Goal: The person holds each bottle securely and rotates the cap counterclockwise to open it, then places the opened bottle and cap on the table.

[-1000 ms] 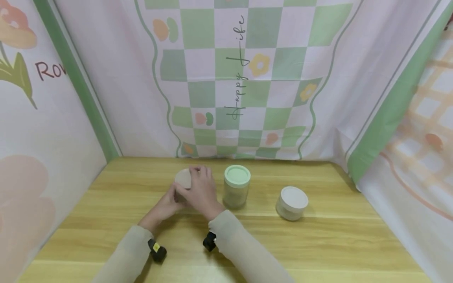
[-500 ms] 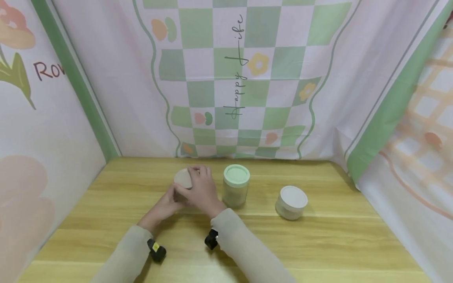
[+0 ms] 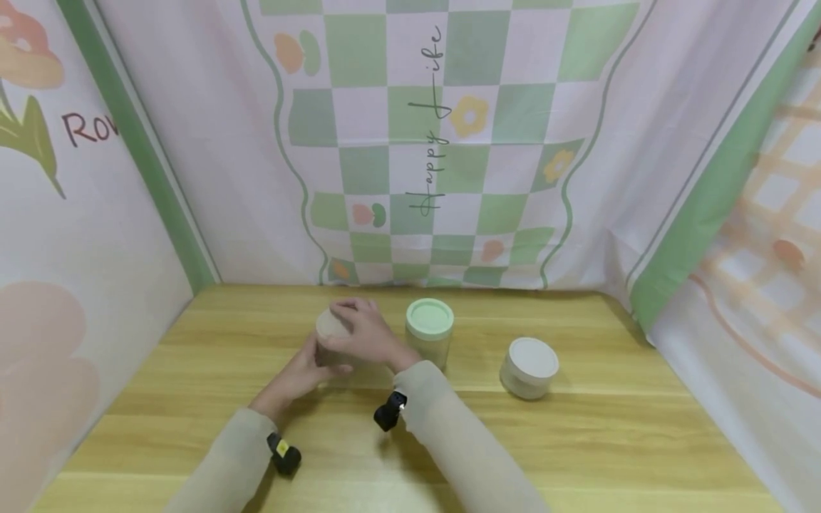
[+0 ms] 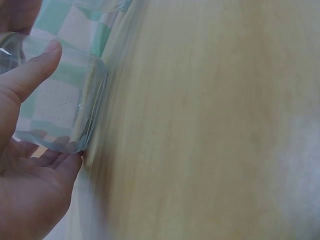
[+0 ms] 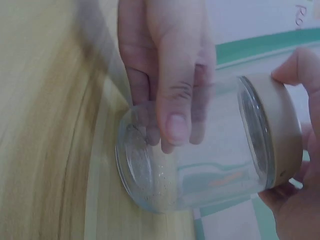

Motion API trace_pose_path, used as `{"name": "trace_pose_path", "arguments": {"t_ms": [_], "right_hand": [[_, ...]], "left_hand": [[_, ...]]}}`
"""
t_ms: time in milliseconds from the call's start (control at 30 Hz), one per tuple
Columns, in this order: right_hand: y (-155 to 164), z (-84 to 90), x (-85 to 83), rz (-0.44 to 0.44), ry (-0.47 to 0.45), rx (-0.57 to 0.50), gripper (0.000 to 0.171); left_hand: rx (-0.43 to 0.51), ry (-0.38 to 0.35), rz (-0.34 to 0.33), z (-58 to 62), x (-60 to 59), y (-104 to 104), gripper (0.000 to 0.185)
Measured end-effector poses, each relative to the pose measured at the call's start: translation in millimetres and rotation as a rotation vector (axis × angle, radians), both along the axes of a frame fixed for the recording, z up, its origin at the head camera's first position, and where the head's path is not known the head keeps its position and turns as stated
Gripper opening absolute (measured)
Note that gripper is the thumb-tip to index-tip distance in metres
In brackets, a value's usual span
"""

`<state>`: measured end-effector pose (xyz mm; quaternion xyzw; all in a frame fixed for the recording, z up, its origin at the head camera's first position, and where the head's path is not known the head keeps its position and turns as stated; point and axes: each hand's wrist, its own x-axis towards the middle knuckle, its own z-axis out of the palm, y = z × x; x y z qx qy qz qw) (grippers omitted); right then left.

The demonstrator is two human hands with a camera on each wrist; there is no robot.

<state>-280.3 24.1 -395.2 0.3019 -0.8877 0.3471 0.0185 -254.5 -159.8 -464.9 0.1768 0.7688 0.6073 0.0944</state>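
A clear glass jar (image 3: 328, 349) with a beige lid (image 3: 330, 325) stands on the wooden table (image 3: 577, 442), left of centre. My left hand (image 3: 313, 358) grips the jar's glass body from the near left. The left wrist view shows its thumb and fingers curled round the glass jar (image 4: 60, 107). My right hand (image 3: 351, 326) reaches over the jar and grips the lid from above. In the right wrist view, the right hand's fingertips (image 5: 299, 67) pinch the beige lid (image 5: 279, 135), while the left hand's fingers (image 5: 170, 90) wrap the glass jar (image 5: 200, 175).
A taller jar with a green lid (image 3: 428, 335) stands just right of my right hand. A low jar with a white lid (image 3: 529, 367) sits further right. Patterned cloth walls (image 3: 436, 157) enclose the table at the back and on both sides.
My right hand has twisted on the beige lid: its wrist swung right and away from me while the fingers slid left over the lid. The left hand and jar stayed put.
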Motion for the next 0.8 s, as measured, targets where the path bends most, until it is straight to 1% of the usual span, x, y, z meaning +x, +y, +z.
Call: {"name": "trace_pose_path", "arguments": {"t_ms": [133,333,433,500,600,800], "right_hand": [[2.6,-0.7,-3.2,0.054,-0.027,-0.033,0.067],[2.0,-2.6,-0.5,0.049,-0.081,-0.083,0.066],[0.9,-3.4,2.4,0.047,-0.065,-0.086,0.066],[-0.1,-4.0,4.9,0.037,-0.038,-0.079,0.066],[-2.4,-4.6,8.8,-0.009,0.004,-0.062,0.067],[-11.7,-2.9,17.9,-0.161,0.138,-0.064,0.064]], "left_hand": [[-0.021,-0.008,0.018,1.1,1.4,-0.3,0.1],[-0.025,-0.022,0.021,0.3,1.8,-1.1,0.1],[-0.02,-0.023,0.011,0.0,2.6,-1.4,0.101],[-0.015,-0.024,0.004,0.0,3.1,-1.4,0.102],[-0.013,-0.011,-0.009,0.4,3.2,-0.7,0.101],[-0.031,0.027,-0.009,1.9,2.6,0.5,0.101]]}}
